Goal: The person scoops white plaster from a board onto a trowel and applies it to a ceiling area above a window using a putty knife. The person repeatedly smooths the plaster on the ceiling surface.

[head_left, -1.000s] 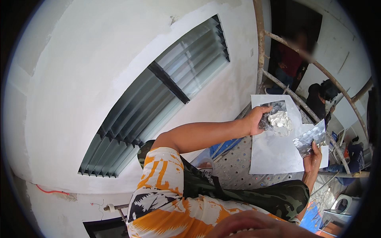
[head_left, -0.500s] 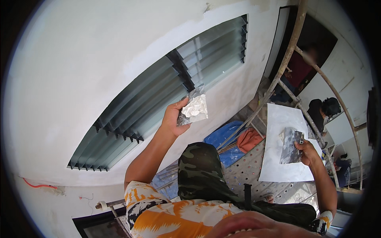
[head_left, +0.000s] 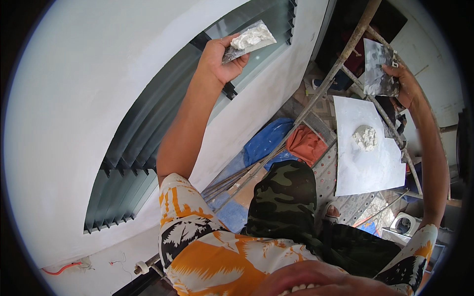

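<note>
White wall [head_left: 74,98]; left hand [head_left: 219,56] grips loaded trowel [head_left: 249,39], right hand [head_left: 407,86] grips scraper [head_left: 379,69].

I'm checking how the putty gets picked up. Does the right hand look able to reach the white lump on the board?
Probably yes. The right hand, holding a flat blade, hangs just above the board, and nothing lies between it and the white lump.

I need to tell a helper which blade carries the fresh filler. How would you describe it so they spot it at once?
Start at the louvred window in the white wall. The left hand is raised against its upper end, holding a flat putty knife. Unlike the bare, smeared blade in the right hand, it carries a white lump of filler.
</note>
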Demonstrator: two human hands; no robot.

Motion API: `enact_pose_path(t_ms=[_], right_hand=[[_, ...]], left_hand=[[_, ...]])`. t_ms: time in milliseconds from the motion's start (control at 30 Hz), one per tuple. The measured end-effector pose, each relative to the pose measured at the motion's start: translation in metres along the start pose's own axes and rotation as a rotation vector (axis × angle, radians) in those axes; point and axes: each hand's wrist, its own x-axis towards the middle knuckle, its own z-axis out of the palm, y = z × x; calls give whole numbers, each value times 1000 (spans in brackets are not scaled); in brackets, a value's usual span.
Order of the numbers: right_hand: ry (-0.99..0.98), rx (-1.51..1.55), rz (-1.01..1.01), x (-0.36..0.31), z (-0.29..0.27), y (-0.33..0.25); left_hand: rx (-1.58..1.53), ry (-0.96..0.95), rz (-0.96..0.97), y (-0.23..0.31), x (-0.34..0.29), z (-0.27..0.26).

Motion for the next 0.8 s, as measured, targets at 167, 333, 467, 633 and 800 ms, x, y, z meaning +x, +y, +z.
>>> enact_pose_path(t_ms=[167, 333, 467, 633, 800], right_hand=[[67, 139, -218, -3, 38, -39], [-236, -543, -744, -64, 95, -21], [-506, -744, -1258, -70, 141, -15], [-780, -889, -1346, -46, 168, -10], [-1050, -468, -942, -13, 177, -7]], left_hand=[[143, -4, 51, 12, -17, 50], [245, 13, -2, -29, -68, 55], [236, 13, -88, -61, -90, 41], [191, 278, -1, -77, -126, 34], [243, 746, 116, -74, -163, 38]])
